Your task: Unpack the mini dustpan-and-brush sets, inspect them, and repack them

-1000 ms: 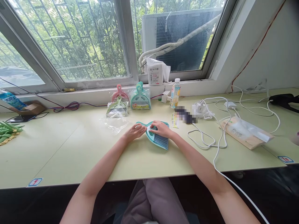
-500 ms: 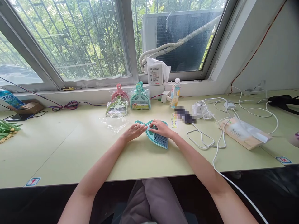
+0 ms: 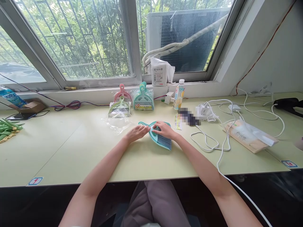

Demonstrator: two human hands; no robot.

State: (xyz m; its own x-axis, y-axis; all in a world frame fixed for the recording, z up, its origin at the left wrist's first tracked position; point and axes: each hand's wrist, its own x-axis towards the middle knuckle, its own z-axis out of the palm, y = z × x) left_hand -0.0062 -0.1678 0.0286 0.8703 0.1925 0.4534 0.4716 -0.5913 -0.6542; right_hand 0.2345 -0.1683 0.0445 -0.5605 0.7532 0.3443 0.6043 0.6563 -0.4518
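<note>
A teal dustpan (image 3: 154, 138) lies on the table in front of me, its handle pointing left, with a small hand brush (image 3: 164, 142) set against it, blue-grey bristles toward the lower right. My left hand (image 3: 137, 133) lies with fingers stretched out across the handle end, partly hiding it. From the right, my right hand (image 3: 165, 130) bends its fingers and thumb over the brush and pan, gripping them. Behind stand wrapped sets: a green dustpan set (image 3: 119, 110), a pink dustpan set (image 3: 122, 92) and several stacked teal dustpan sets (image 3: 143, 101).
Crumpled clear plastic film (image 3: 117, 125) lies left of my hands. To the right are a card (image 3: 178, 122), a drink bottle (image 3: 179, 94), a blurred dark object (image 3: 188, 116), white cables (image 3: 210, 148) and a tissue pack (image 3: 248, 137). Green vegetables (image 3: 9, 129) sit far left.
The view has shifted slightly, so everything appears a little displaced. Both hands stay at the teal dustpan and brush in nearly the same pose.
</note>
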